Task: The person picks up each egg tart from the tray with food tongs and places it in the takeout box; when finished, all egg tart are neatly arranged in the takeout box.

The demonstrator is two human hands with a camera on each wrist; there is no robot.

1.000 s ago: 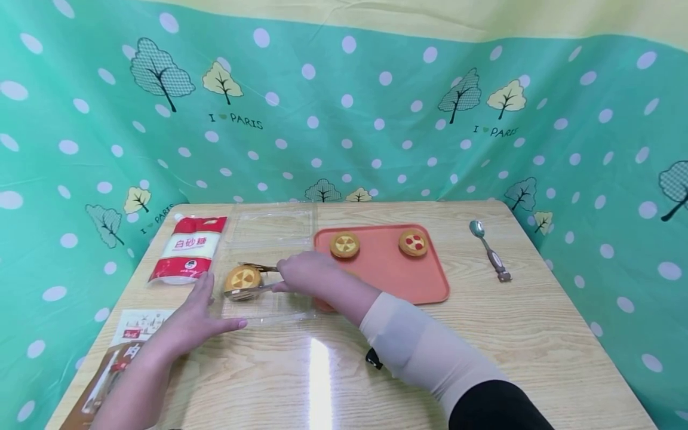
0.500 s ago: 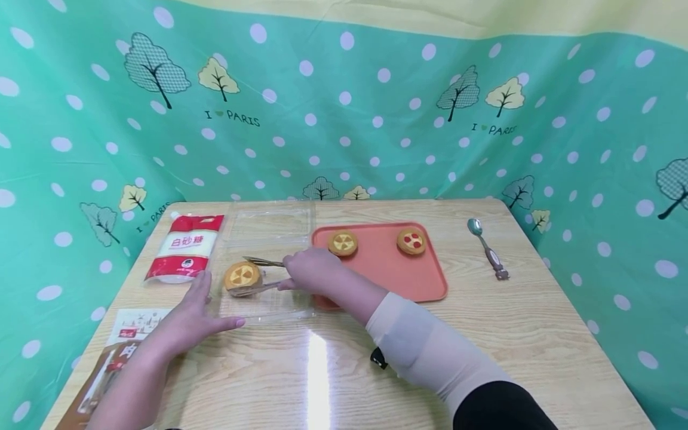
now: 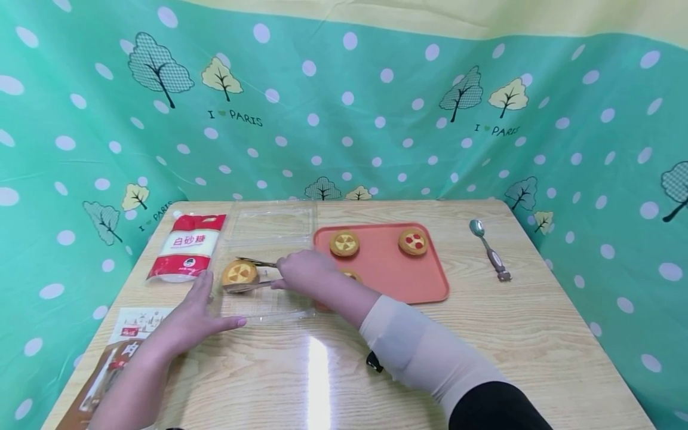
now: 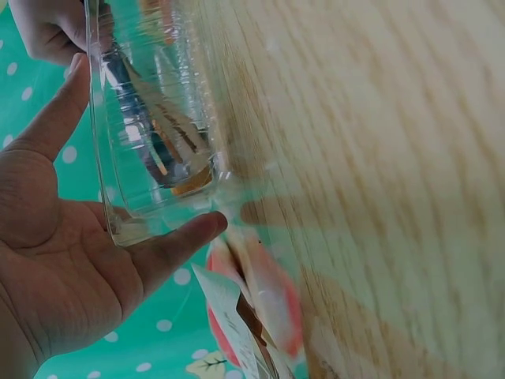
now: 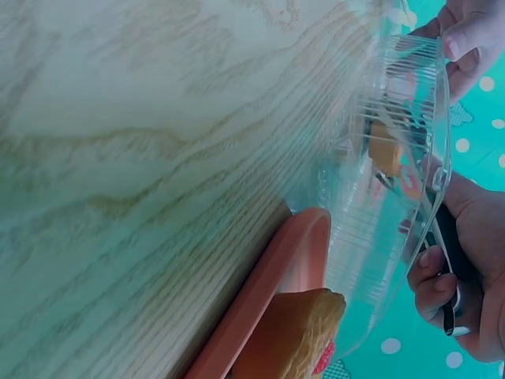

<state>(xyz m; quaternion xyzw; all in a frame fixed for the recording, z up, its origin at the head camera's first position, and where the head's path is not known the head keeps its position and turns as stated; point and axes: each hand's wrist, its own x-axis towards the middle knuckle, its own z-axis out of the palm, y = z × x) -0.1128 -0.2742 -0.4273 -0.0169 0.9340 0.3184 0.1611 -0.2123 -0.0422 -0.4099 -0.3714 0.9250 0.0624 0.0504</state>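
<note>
Along the far side, from 9 o'clock over 12 to 3, a dotted green curtain (image 3: 344,128) hangs behind my wooden table (image 3: 462,346). A clear plastic container (image 3: 274,303) lies in front of me, its other half spread toward 12. Just beside it at 3 o'clock is the pink tray (image 3: 392,269); my right forearm (image 3: 344,298) comes in from 4 and covers the tray's near corner at 7. A brown packet (image 3: 107,364) at 8 is partly hidden by my left arm. The sugar bag (image 3: 186,249) lies at 10, near the container.

My left hand (image 3: 193,319) is spread at the container's 8 o'clock corner, thumb toward 3, gripping nothing. My right hand (image 3: 306,272) is closed around the metal tongs (image 3: 254,286). Their long axis runs from 3 to 9, tips pointing to 9, prongs apart. Between them, at the container's 9 o'clock end, sits a round tart (image 3: 239,273); I cannot tell whether both prongs touch it. Past the tray, well apart at 3, a spoon (image 3: 491,254) slants with its bowl toward 11. On the tray are a wedge-patterned tart (image 3: 344,243) at 11, a red-topped tart (image 3: 413,242) at 1 and a third tart (image 3: 352,275), mostly hidden behind my right hand and forearm.
</note>
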